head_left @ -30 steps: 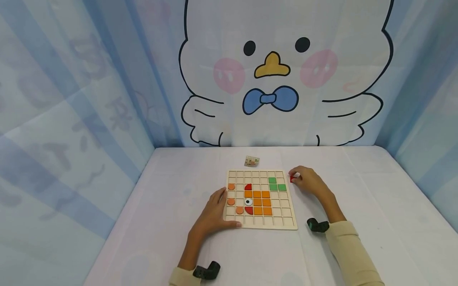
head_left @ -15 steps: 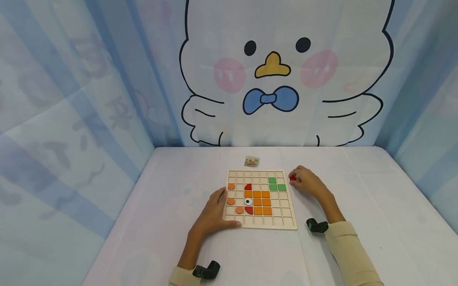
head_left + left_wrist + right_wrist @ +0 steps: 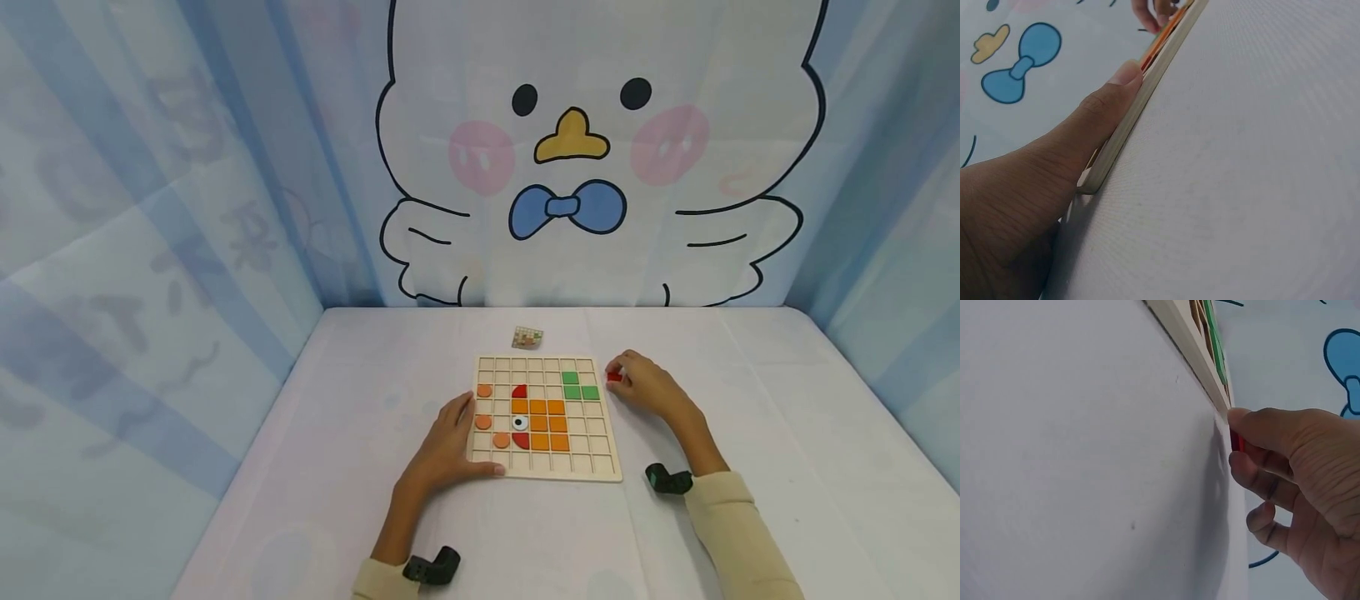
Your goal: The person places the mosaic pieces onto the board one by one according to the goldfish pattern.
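On the table lies a pale wooden grid board (image 3: 598,457) holding orange squares (image 3: 538,423), green squares (image 3: 572,392), round peach pieces (image 3: 483,422), an eye piece (image 3: 520,422) and red quarter-round pieces (image 3: 521,441). My left hand (image 3: 442,454) rests against the board's near left corner, fingers along the left side and thumb on the near edge; the thumb shows in the left wrist view. Just right of the board's far right corner, my right hand (image 3: 648,385) pinches a small red piece (image 3: 1236,440) between thumb and fingers. The fingertips partly hide its shape.
A small patterned card or packet (image 3: 527,337) lies beyond the board's far edge. White cloth covers the table (image 3: 360,400). Behind it hangs a curtain (image 3: 570,267) with a cartoon bird. Each wrist carries a black camera (image 3: 667,479).
The red piece has turned slightly in my right fingers, showing less of its face, and that hand has dipped a little. My left hand and the board stay as they were.
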The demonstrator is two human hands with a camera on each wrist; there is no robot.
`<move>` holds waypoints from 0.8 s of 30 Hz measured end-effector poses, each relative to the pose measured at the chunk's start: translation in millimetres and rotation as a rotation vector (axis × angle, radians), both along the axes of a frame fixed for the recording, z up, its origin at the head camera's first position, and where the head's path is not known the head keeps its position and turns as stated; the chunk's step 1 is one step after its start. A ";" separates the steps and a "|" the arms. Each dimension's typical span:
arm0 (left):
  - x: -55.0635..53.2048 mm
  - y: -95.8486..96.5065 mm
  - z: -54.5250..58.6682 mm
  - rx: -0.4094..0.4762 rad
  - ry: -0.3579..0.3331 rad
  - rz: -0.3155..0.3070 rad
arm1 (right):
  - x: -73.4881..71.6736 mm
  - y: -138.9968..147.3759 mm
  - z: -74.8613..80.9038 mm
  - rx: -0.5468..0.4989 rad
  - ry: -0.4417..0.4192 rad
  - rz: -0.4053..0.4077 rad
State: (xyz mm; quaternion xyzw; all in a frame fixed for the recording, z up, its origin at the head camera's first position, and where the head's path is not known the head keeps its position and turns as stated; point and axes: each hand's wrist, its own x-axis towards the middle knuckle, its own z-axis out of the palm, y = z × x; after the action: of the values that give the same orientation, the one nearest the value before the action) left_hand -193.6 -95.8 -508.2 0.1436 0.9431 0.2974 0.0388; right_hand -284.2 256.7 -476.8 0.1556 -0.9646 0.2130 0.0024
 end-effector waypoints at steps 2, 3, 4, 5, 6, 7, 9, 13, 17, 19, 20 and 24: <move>0.2 0.1 -0.4 -0.003 -0.003 0.002 | 2.8 -1.2 0.7 -0.004 0.005 0.012; 0.2 0.3 -0.8 -0.001 -0.004 0.002 | 4.5 -1.7 0.8 -0.004 0.009 0.017; 0.1 0.4 -1.4 -0.003 -0.003 0.001 | 6.4 -2.3 1.0 -0.001 0.017 0.023; 0.1 0.5 -1.8 -0.002 -0.002 0.001 | 8.3 -2.8 0.8 -0.001 0.021 0.031; 0.1 0.6 -2.2 -0.004 -0.004 0.001 | 10.2 -3.4 0.8 -0.001 0.025 0.039; 0.0 0.7 -2.5 -0.006 -0.006 0.003 | 12.5 -4.1 1.0 0.001 0.031 0.052; -0.2 0.9 -2.8 -0.004 -0.006 0.002 | 16.6 -5.5 1.0 0.003 0.028 0.064; -1.1 0.6 -3.1 0.005 0.001 -0.004 | 24.8 -8.1 2.1 0.012 0.023 0.102; -2.0 0.2 -3.4 -0.005 -0.003 -0.002 | 33.2 -11.9 4.7 0.024 0.041 0.137; -2.0 0.0 -3.2 -0.002 -0.002 0.000 | 37.4 -14.6 6.8 0.023 0.043 0.154; -1.9 0.0 -2.9 -0.004 -0.005 0.001 | 39.6 -16.1 8.1 0.020 0.040 0.159; -1.7 -0.1 -2.0 0.005 -0.001 -0.002 | 47.9 -21.2 11.5 0.003 0.008 0.182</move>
State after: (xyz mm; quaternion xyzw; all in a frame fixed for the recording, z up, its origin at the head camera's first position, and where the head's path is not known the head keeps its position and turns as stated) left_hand -195.3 -96.0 -510.2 0.1445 0.9422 0.2998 0.0390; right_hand -236.3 235.5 -465.3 0.2435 -0.9467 0.2104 -0.0133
